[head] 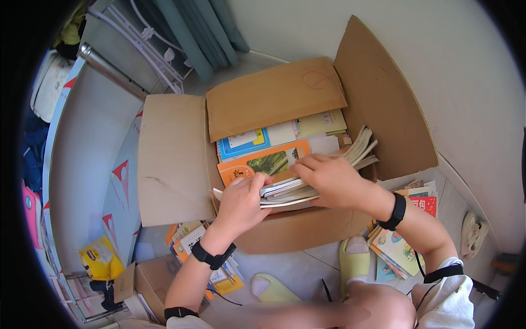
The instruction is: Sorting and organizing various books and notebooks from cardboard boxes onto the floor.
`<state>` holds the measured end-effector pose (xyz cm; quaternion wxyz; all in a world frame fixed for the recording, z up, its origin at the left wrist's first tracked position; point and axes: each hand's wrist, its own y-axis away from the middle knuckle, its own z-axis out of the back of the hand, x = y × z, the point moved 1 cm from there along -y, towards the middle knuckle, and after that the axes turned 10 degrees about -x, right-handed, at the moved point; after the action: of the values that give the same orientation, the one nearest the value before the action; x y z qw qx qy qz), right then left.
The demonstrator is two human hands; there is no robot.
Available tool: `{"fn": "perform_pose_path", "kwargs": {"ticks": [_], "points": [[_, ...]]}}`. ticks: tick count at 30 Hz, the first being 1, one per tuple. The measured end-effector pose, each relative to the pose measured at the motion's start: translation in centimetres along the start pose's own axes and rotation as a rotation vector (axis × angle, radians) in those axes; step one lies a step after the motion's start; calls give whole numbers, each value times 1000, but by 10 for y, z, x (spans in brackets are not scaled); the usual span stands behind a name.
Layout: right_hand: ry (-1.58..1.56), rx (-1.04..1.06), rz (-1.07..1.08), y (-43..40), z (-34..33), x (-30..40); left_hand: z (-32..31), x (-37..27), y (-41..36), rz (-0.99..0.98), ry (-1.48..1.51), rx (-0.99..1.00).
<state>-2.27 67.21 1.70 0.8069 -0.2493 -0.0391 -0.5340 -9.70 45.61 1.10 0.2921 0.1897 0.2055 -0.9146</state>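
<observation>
My left hand (244,201) and my right hand (328,177) grip a stack of paperback books (289,193) by its two ends, over the front part of a large open cardboard box (176,164). The stack is tilted, and its page edges face me. Beneath and behind it in the box lies an orange book with a green picture on its cover (267,162). Farther back are a blue and yellow book (246,142) and a pale green book (322,123), partly covered by the box's back flap (275,98). How deep the box's contents go is hidden.
Loose books lie on the floor left of my feet (226,279) and at the right (396,251). A smaller cardboard box (158,275) and a yellow bag (102,259) stand at the lower left. A wall (464,103) rises at the right, a pale panel (90,144) at the left.
</observation>
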Motion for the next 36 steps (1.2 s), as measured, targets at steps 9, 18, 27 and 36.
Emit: {"fn": "perform_pose_path", "kwargs": {"ticks": [9, 18, 27, 36], "points": [[106, -21, -91, -3, -14, 3, 17, -5, -12, -70, -89, -62], [-151, -394, -353, 3, 121, 72, 157, -47, -14, -494, -247, -891], [-295, -583, -950, 110, 214, 120, 56, 45, 23, 350, 202, -92], [-369, -554, -1377, 272, 194, 92, -38, 69, -25, 289, -298, 187]]}}
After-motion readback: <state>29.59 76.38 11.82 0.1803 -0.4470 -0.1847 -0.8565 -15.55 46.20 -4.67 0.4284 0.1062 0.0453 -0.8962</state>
